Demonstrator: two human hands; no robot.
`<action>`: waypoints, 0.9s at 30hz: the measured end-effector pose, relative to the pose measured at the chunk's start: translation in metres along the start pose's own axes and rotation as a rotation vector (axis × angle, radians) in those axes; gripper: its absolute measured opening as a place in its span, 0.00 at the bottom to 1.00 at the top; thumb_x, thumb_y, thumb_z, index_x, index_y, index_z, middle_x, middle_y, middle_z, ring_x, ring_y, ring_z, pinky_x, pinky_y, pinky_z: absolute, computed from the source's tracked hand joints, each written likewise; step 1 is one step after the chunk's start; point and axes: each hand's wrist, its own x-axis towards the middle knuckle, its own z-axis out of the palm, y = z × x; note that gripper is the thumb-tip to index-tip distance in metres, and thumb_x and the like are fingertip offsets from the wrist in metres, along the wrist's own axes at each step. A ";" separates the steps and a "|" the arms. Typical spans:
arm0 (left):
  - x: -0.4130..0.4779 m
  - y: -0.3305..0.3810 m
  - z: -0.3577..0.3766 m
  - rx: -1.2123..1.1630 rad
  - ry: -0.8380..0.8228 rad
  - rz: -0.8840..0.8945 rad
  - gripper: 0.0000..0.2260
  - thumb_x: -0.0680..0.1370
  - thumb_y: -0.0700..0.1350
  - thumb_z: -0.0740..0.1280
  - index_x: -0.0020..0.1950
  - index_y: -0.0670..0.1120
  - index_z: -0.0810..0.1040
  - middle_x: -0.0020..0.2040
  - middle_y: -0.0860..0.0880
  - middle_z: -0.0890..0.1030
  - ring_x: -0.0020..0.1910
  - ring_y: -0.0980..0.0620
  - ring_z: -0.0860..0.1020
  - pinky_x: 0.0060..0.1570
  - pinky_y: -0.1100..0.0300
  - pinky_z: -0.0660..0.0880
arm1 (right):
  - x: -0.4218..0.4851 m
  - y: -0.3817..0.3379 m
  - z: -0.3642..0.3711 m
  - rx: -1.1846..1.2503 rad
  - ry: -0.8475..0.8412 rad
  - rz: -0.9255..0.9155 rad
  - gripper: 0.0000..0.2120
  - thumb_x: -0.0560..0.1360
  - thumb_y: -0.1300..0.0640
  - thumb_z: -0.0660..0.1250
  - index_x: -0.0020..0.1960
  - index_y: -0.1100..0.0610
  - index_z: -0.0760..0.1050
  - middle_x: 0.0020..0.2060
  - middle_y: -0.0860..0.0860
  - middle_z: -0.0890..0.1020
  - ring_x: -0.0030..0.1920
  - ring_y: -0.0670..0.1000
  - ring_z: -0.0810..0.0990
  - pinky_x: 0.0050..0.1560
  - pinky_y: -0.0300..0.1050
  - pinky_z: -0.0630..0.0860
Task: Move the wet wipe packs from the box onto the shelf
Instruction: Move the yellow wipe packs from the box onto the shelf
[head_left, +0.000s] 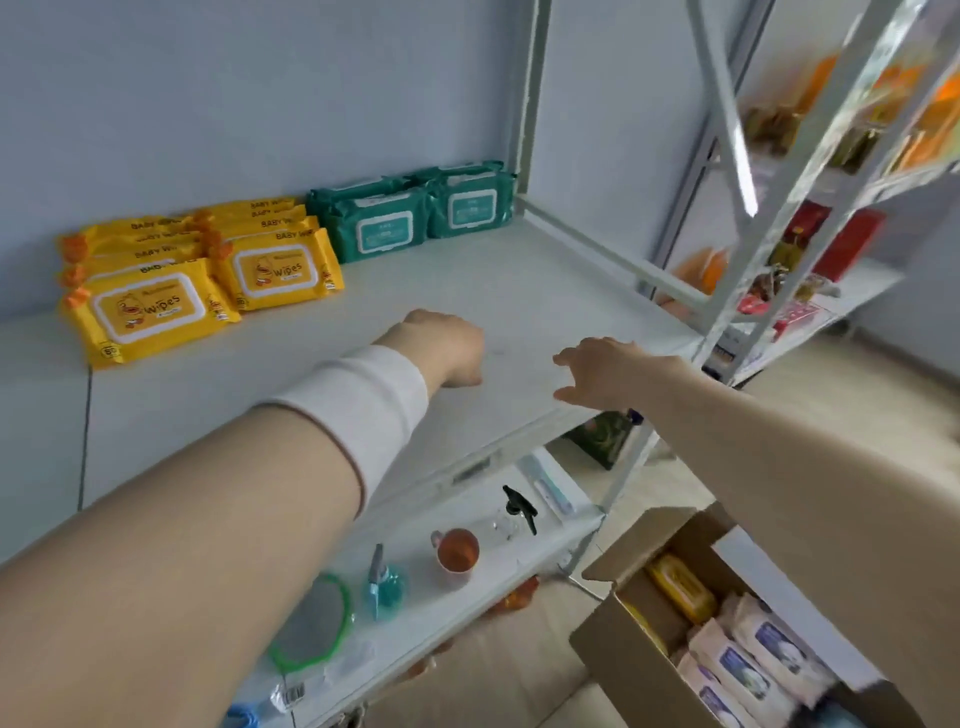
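**Two empty hands, more packs waiting in the box**

Count both hands as free. See the right hand (608, 371) over the front edge of the shelf (519, 291), fingers spread and slack, pinching nothing. See the left hand (447, 348) low over the bare board near centre, knuckles up, fingers tucked under and out of sight. Cannot tell whether clenched or merely loose, with nothing visible in it.

Find the unshelved stock at five o'clock: an open cardboard box (628, 670) on the floor. Inside, a yellow pack (680, 587) stood on edge toward the far wall, and pale white packs (753, 654) side by side nearer. Find the shelved stock at nine to ten o'clock, yellow wipes packs (150, 312) in two overlapping rows. Find more at eleven to twelve o'clock, teal packs (384, 228) against the corner post.

Judge the step in hand as a reach down to the box.

- Send the right hand toward five o'clock, being the nearer one.
- Take one pack by its long edges, not by the lid flap; probably soft and slippery.
- Lift straight up to clear the raised box flap.
- Set it label up on the bare stretch at one to two o'clock, in front of the teal rows.
- Keep forearms off the cup (457, 553) and blue spray bottle (384, 592) on the lower level at six o'clock.
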 end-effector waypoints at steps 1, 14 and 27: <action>0.003 0.029 -0.009 -0.023 -0.001 0.023 0.20 0.79 0.53 0.59 0.69 0.47 0.68 0.67 0.45 0.73 0.63 0.42 0.73 0.56 0.54 0.69 | -0.014 0.025 0.010 0.016 -0.002 0.015 0.25 0.79 0.44 0.56 0.73 0.52 0.60 0.69 0.55 0.67 0.68 0.59 0.67 0.66 0.56 0.68; 0.069 0.364 0.038 -0.055 -0.304 0.495 0.23 0.78 0.57 0.59 0.70 0.49 0.66 0.66 0.45 0.74 0.63 0.43 0.73 0.60 0.47 0.71 | -0.176 0.280 0.256 0.346 -0.368 0.404 0.25 0.78 0.44 0.58 0.71 0.56 0.64 0.68 0.55 0.70 0.66 0.58 0.70 0.66 0.52 0.68; 0.202 0.447 0.197 -0.292 -0.725 0.399 0.26 0.78 0.54 0.61 0.73 0.46 0.62 0.71 0.45 0.69 0.68 0.45 0.69 0.66 0.51 0.67 | -0.118 0.248 0.425 0.944 -0.614 0.494 0.25 0.77 0.48 0.61 0.71 0.55 0.62 0.68 0.56 0.69 0.66 0.56 0.70 0.63 0.50 0.69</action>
